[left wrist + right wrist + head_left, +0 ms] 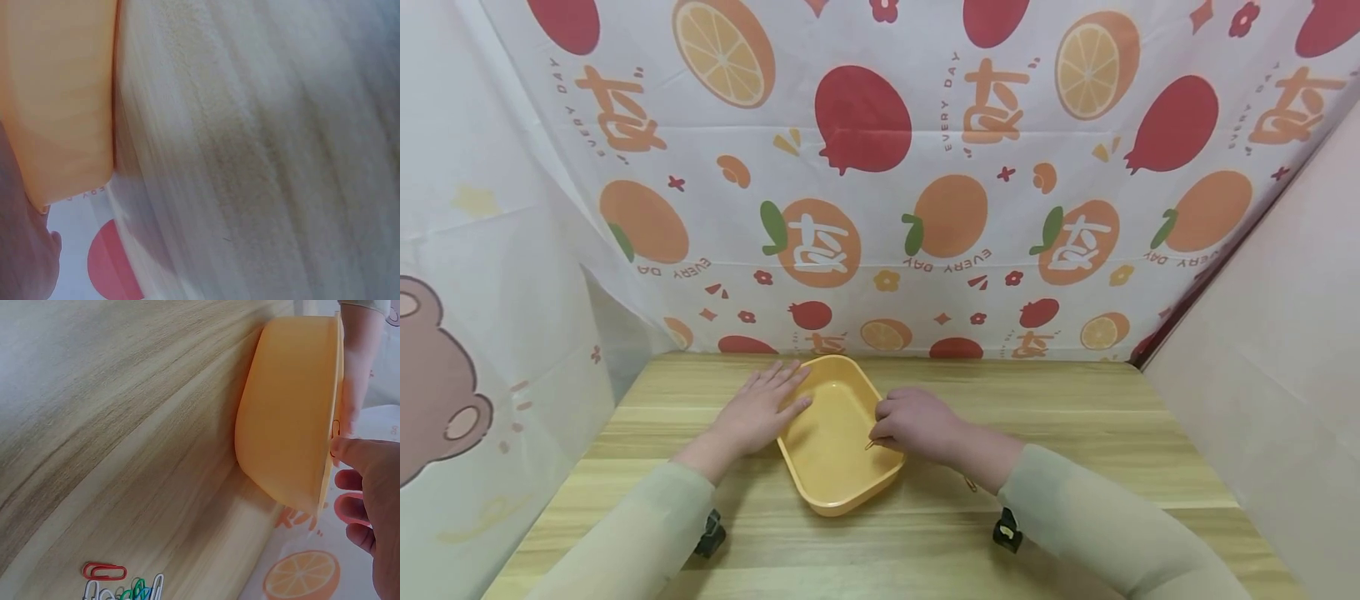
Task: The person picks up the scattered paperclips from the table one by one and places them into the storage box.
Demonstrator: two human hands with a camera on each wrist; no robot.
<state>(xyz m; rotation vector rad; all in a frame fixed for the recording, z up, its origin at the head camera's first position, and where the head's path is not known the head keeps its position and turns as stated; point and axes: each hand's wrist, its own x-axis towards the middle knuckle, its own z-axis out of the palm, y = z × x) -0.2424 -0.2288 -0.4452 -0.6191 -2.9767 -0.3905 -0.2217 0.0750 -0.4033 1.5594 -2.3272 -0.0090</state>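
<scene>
A yellow rectangular plastic tray (835, 429) sits on the wooden table, angled slightly. My left hand (758, 410) lies over its left rim, fingers extended. In the left wrist view, part of that hand (28, 244) shows beside the tray's outer wall (62, 112). My right hand (917, 425) pinches a paper clip (870, 445) between thumb and fingers, at the tray's right rim. The right wrist view shows the clip's wire loop (336, 428) sticking out past the thumb, right at the rim. The other fingers are curled loosely below.
Right of the tray lie loose paper clips: a red one (104, 570), a white one (92, 589), a green one (139, 586), others cut off by the frame. One clip (970, 483) peeks out by my right forearm. A fruit-printed cloth (880, 208) hangs behind the table.
</scene>
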